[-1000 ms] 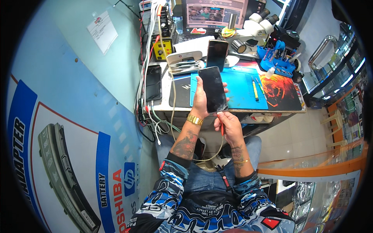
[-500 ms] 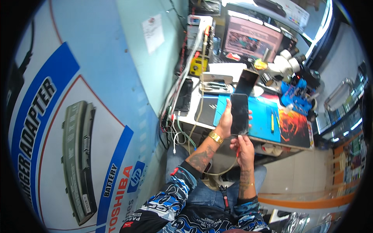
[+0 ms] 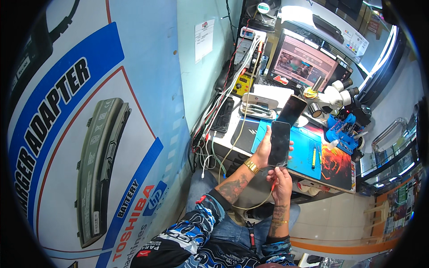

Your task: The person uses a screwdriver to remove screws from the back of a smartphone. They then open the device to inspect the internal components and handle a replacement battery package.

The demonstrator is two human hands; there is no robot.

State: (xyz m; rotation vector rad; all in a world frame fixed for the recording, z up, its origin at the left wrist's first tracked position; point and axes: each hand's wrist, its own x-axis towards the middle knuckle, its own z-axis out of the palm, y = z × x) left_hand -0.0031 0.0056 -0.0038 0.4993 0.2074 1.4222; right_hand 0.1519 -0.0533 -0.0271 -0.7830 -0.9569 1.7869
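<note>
My left hand (image 3: 262, 151) is wrapped round a dark-screened smartphone (image 3: 280, 142), thumb along one side and fingertips on the other. At the phone's lower end my right hand (image 3: 281, 182) pinches a cable with a red end (image 3: 273, 186). Its pale cord (image 3: 251, 208) loops down over my lap. The fingers hide the cable's tip, so I cannot tell whether it is plugged in. Just beyond the held phone, a second dark phone (image 3: 293, 109) stands tilted above the blue work mat (image 3: 306, 142).
A yellow pen-like tool (image 3: 313, 158) lies on the mat. Behind are a case of tools (image 3: 259, 107), a monitor (image 3: 298, 62), a microscope (image 3: 335, 96) and a blue tool holder (image 3: 342, 134). Bundled cables (image 3: 219, 120) run along the left wall.
The whole view has shifted, so the bench sits lower and more of its back shows. Both hands keep their places on the phone and the cable.
</note>
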